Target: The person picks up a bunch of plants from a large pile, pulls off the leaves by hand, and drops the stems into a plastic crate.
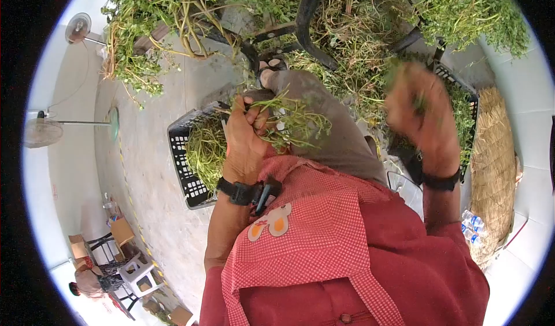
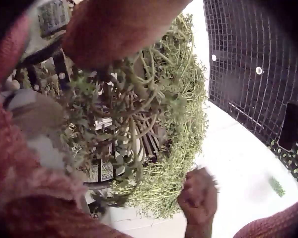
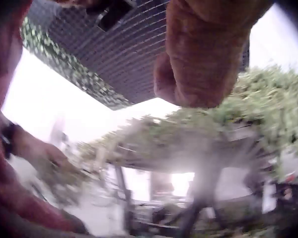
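My left hand (image 1: 245,132) grips a small bunch of leafy green stems (image 1: 300,123), its fingers curled round the stem ends. The bunch spreads to the right over my lap. Just left of that hand stands a black plastic crate (image 1: 178,167) with pale green stems (image 1: 205,152) in it. My right hand (image 1: 425,115), blurred, is raised at the right, overlapping a second dark crate (image 1: 475,109) of greens. In the left wrist view the right hand (image 2: 198,198) looks curled; I cannot tell whether the dark green patch at its fingers is something held.
Heaps of leafy greens (image 1: 468,13) lie on a dark-legged stand ahead, with tangled stems (image 1: 352,42) below. A rolled straw mat (image 1: 494,164) and water bottles (image 1: 473,227) are at the right. Fans (image 1: 43,132) and a white stool (image 1: 139,274) stand left, near another person (image 1: 89,282).
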`<state>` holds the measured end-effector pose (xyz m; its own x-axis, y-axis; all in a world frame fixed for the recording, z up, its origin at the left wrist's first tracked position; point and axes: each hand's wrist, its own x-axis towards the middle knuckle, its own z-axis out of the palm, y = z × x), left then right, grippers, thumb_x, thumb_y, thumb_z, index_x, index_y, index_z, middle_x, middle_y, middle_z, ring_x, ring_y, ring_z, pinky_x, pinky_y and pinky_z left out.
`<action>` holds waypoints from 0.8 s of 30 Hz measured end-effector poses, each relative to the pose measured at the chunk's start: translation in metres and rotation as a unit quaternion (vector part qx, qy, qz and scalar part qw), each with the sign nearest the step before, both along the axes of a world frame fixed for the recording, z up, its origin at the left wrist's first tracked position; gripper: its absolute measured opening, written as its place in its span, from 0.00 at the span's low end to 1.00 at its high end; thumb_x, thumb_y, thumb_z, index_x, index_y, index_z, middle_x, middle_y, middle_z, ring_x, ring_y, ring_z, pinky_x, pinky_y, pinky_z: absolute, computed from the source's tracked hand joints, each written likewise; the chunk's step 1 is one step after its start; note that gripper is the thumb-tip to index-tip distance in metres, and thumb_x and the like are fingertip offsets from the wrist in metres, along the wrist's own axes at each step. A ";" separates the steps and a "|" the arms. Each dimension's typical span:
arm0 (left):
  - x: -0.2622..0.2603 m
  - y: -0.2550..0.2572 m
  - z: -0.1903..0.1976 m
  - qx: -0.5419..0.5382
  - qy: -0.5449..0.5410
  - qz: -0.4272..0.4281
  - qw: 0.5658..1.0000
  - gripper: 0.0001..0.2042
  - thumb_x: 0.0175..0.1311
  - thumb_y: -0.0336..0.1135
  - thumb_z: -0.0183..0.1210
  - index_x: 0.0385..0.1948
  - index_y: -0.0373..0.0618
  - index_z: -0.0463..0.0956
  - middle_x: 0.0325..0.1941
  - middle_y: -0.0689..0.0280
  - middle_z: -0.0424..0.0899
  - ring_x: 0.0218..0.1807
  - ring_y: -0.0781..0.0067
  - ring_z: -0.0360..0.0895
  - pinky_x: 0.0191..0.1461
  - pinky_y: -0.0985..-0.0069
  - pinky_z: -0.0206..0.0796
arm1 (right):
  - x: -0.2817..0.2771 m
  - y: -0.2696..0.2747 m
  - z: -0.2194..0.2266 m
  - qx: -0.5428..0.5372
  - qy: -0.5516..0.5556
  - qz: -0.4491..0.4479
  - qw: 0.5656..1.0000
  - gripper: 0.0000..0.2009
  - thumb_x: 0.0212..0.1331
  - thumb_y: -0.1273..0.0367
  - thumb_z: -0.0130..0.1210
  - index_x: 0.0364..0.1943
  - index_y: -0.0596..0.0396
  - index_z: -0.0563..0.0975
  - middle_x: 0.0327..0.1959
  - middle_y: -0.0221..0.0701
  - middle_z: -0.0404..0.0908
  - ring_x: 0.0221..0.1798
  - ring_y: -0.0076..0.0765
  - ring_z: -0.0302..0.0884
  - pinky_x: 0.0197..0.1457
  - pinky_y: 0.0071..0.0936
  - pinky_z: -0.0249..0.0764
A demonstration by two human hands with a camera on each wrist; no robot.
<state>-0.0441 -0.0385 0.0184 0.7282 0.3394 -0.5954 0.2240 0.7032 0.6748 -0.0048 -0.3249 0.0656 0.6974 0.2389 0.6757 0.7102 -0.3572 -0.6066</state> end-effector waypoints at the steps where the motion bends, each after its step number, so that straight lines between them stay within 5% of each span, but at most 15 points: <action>1: 0.001 0.002 0.001 -0.002 -0.005 0.003 1.000 0.12 0.68 0.45 0.43 0.26 0.53 0.65 0.14 0.76 0.54 0.17 0.82 0.52 0.19 0.82 0.45 | 0.015 -0.019 0.025 -0.166 0.103 -0.053 0.979 0.12 0.47 0.70 0.55 0.37 0.59 0.74 0.33 0.37 0.77 0.32 0.39 0.73 0.39 0.28 0.71; 2: 0.000 0.006 0.003 -0.049 -0.038 -0.010 0.998 0.11 0.69 0.44 0.42 0.27 0.53 0.65 0.14 0.77 0.55 0.17 0.82 0.52 0.19 0.82 0.45 | 0.046 -0.061 -0.024 -0.100 0.166 -0.126 0.973 0.19 0.42 0.70 0.58 0.43 0.58 0.73 0.38 0.37 0.77 0.33 0.38 0.74 0.37 0.29 0.72; 3: -0.001 0.010 0.003 -0.095 -0.070 -0.023 0.993 0.11 0.69 0.44 0.41 0.28 0.53 0.65 0.14 0.77 0.55 0.18 0.82 0.52 0.19 0.83 0.45 | 0.064 -0.101 -0.044 0.149 0.308 -0.099 0.934 0.22 0.42 0.69 0.59 0.46 0.57 0.73 0.39 0.37 0.77 0.35 0.40 0.74 0.38 0.30 0.72; 4: -0.001 0.012 0.002 -0.097 -0.071 -0.018 0.993 0.11 0.69 0.44 0.41 0.28 0.53 0.65 0.14 0.77 0.55 0.18 0.82 0.52 0.19 0.83 0.45 | 0.079 -0.143 -0.061 0.383 0.427 -0.066 0.816 0.24 0.43 0.68 0.60 0.50 0.55 0.72 0.40 0.37 0.78 0.38 0.41 0.75 0.40 0.31 0.73; 5: 0.000 0.014 0.001 -0.094 -0.072 -0.020 0.993 0.12 0.69 0.45 0.40 0.28 0.52 0.65 0.15 0.77 0.56 0.18 0.82 0.53 0.19 0.83 0.46 | 0.099 -0.203 -0.093 0.132 0.388 -0.237 0.881 0.26 0.46 0.66 0.60 0.53 0.53 0.70 0.42 0.37 0.78 0.39 0.42 0.75 0.41 0.33 0.73; 6: -0.001 0.014 -0.001 -0.091 -0.072 -0.023 0.993 0.12 0.70 0.45 0.39 0.29 0.52 0.65 0.15 0.76 0.58 0.18 0.82 0.53 0.19 0.83 0.46 | 0.112 -0.252 -0.120 -0.131 0.309 -0.386 0.860 0.27 0.49 0.64 0.60 0.56 0.52 0.68 0.43 0.37 0.78 0.41 0.42 0.76 0.42 0.35 0.73; 8: -0.002 0.012 -0.003 -0.109 -0.060 -0.017 0.992 0.12 0.70 0.45 0.39 0.29 0.51 0.65 0.16 0.76 0.59 0.18 0.82 0.54 0.20 0.83 0.47 | 0.104 -0.287 -0.135 -0.195 0.283 -0.533 0.773 0.29 0.51 0.62 0.61 0.59 0.49 0.66 0.46 0.38 0.77 0.44 0.40 0.76 0.42 0.35 0.74; 9: 0.000 0.011 -0.003 -0.126 -0.050 -0.011 0.991 0.12 0.70 0.45 0.39 0.30 0.51 0.65 0.16 0.76 0.60 0.19 0.82 0.54 0.20 0.83 0.47 | 0.098 -0.300 -0.145 -0.194 0.280 -0.534 0.774 0.29 0.51 0.62 0.61 0.59 0.49 0.66 0.46 0.38 0.77 0.44 0.40 0.76 0.42 0.35 0.74; 11: 0.002 0.010 -0.005 -0.121 -0.065 -0.018 0.990 0.12 0.70 0.45 0.39 0.30 0.50 0.65 0.16 0.76 0.61 0.19 0.82 0.54 0.21 0.83 0.48 | 0.088 -0.320 -0.166 -0.370 0.090 -0.566 0.731 0.32 0.49 0.61 0.62 0.60 0.49 0.65 0.47 0.43 0.76 0.43 0.35 0.77 0.41 0.34 0.75; 14: 0.001 0.010 -0.005 -0.119 -0.074 -0.042 0.989 0.12 0.70 0.45 0.38 0.30 0.50 0.65 0.17 0.75 0.61 0.20 0.81 0.55 0.22 0.83 0.49 | 0.084 -0.217 -0.118 -0.057 0.318 -0.263 0.909 0.29 0.51 0.61 0.61 0.58 0.53 0.67 0.47 0.40 0.77 0.44 0.33 0.76 0.44 0.31 0.74; 16: 0.003 0.008 -0.002 -0.122 -0.079 -0.053 0.988 0.13 0.70 0.45 0.38 0.31 0.50 0.65 0.17 0.75 0.61 0.20 0.81 0.56 0.23 0.83 0.50 | 0.074 -0.128 -0.109 0.210 0.320 0.106 0.918 0.19 0.55 0.67 0.58 0.52 0.54 0.72 0.46 0.33 0.78 0.43 0.28 0.75 0.45 0.27 0.73; 17: 0.002 0.005 -0.002 -0.124 -0.072 -0.045 0.989 0.13 0.70 0.46 0.38 0.30 0.50 0.65 0.17 0.75 0.61 0.20 0.81 0.56 0.23 0.83 0.50 | 0.062 -0.063 -0.077 0.148 0.389 0.049 0.908 0.17 0.54 0.66 0.59 0.47 0.55 0.75 0.46 0.32 0.78 0.44 0.29 0.75 0.47 0.28 0.72; 18: 0.000 0.003 -0.001 -0.126 -0.064 -0.036 0.989 0.13 0.70 0.46 0.38 0.30 0.51 0.65 0.17 0.74 0.61 0.21 0.80 0.56 0.23 0.83 0.50 | 0.054 -0.029 -0.068 0.023 0.296 0.099 0.950 0.17 0.51 0.63 0.61 0.43 0.57 0.76 0.46 0.34 0.78 0.46 0.32 0.75 0.50 0.28 0.71; 20: -0.002 0.000 0.007 -0.108 -0.066 -0.040 0.991 0.13 0.70 0.46 0.38 0.30 0.51 0.64 0.17 0.74 0.61 0.20 0.80 0.56 0.22 0.83 0.49 | 0.030 0.028 -0.030 -0.064 0.300 0.156 0.939 0.19 0.49 0.62 0.61 0.43 0.58 0.76 0.45 0.40 0.77 0.48 0.37 0.74 0.51 0.29 0.70; 24: -0.002 -0.003 0.010 -0.099 -0.065 -0.036 0.992 0.13 0.69 0.47 0.40 0.30 0.51 0.64 0.17 0.74 0.61 0.20 0.80 0.56 0.21 0.83 0.49 | 0.010 0.075 -0.043 -0.048 0.130 0.126 0.982 0.18 0.50 0.61 0.60 0.42 0.58 0.77 0.44 0.43 0.77 0.47 0.47 0.74 0.49 0.35 0.71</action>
